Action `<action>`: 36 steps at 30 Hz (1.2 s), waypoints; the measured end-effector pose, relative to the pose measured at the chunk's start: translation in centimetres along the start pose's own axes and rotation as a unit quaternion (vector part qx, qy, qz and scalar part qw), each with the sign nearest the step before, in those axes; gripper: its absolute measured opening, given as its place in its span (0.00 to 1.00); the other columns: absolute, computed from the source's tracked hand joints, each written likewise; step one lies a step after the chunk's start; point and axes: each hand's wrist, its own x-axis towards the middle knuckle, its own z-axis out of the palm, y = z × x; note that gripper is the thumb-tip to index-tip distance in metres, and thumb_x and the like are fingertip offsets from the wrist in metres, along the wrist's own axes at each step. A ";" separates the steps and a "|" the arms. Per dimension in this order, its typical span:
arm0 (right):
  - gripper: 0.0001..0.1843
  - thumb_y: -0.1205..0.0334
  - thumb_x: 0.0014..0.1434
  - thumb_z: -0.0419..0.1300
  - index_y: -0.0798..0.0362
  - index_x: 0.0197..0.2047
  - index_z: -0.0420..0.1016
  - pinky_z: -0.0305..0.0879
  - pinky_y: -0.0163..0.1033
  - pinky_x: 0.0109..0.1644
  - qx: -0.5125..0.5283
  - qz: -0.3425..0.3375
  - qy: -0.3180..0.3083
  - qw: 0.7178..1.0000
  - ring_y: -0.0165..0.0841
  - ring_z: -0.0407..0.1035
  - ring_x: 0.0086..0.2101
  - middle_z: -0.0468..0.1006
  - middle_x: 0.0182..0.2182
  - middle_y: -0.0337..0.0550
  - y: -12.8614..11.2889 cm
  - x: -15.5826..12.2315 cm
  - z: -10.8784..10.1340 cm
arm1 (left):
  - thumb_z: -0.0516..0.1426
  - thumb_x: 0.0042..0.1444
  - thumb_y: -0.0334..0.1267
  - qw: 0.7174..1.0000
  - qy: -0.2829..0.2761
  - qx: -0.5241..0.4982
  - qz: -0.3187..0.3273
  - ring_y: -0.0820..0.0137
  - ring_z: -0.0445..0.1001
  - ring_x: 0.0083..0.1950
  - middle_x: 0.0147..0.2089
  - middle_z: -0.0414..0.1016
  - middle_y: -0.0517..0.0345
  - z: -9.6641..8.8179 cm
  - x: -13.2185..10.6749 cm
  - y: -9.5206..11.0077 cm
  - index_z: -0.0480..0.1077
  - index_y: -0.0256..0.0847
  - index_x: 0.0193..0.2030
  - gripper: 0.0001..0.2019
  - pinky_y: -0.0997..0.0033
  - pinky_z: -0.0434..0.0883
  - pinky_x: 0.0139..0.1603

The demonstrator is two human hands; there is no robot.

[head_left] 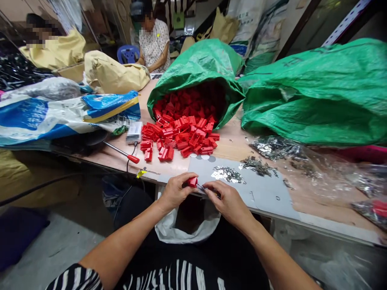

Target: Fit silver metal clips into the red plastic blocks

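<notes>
My left hand (178, 189) grips a small red plastic part (192, 182) at the table's front edge, its fingers closed round it. My right hand (225, 200) pinches a thin metal tool (200, 187), its tip touching or very close to the red part; the tool's kind is not clear. Under both hands hangs the open mouth of a white sack (189, 238). Just beyond them lies a heap of similar red plastic parts (181, 135), spilling from a green woven bag (199, 60). Small flat metal pieces (228, 175) lie on a grey sheet (263, 193), right of my hands.
A second green bag (314, 92) stands at the right, near clear plastic bags of metal pieces (276, 148). To the left are a blue and white sack (60, 117), a red-tipped metal rod (122, 152) and a small white box (134, 132). A co-worker (154, 44) sits across the table.
</notes>
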 end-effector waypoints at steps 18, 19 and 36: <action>0.10 0.70 0.66 0.55 0.54 0.46 0.76 0.67 0.40 0.46 -0.108 -0.002 -0.033 0.994 0.36 0.72 0.42 0.75 0.41 0.45 -0.8 0.1 1.1 | 0.66 0.51 0.32 0.998 -0.007 0.032 0.050 0.67 0.76 0.44 0.43 0.80 0.55 0.0 0.3 0.0 0.77 0.40 0.48 0.16 0.71 0.70 0.48; 0.10 0.70 0.66 0.54 0.54 0.46 0.75 0.67 0.39 0.45 -0.124 0.008 -0.033 0.992 0.36 0.72 0.42 0.75 0.41 0.45 -1.1 0.1 1.3 | 0.65 0.51 0.32 0.999 -0.004 0.025 0.046 0.67 0.77 0.45 0.44 0.80 0.55 0.0 0.2 -0.1 0.77 0.41 0.48 0.16 0.71 0.70 0.49; 0.14 0.60 0.70 0.44 0.52 0.51 0.66 0.62 0.45 0.52 0.005 0.002 -0.012 1.000 0.38 0.67 0.47 0.70 0.46 0.48 -1.3 -2.7 0.0 | 0.65 0.51 0.33 0.997 0.056 -0.045 0.009 0.70 0.74 0.39 0.37 0.77 0.60 0.6 -2.0 1.4 0.71 0.40 0.43 0.12 0.71 0.69 0.46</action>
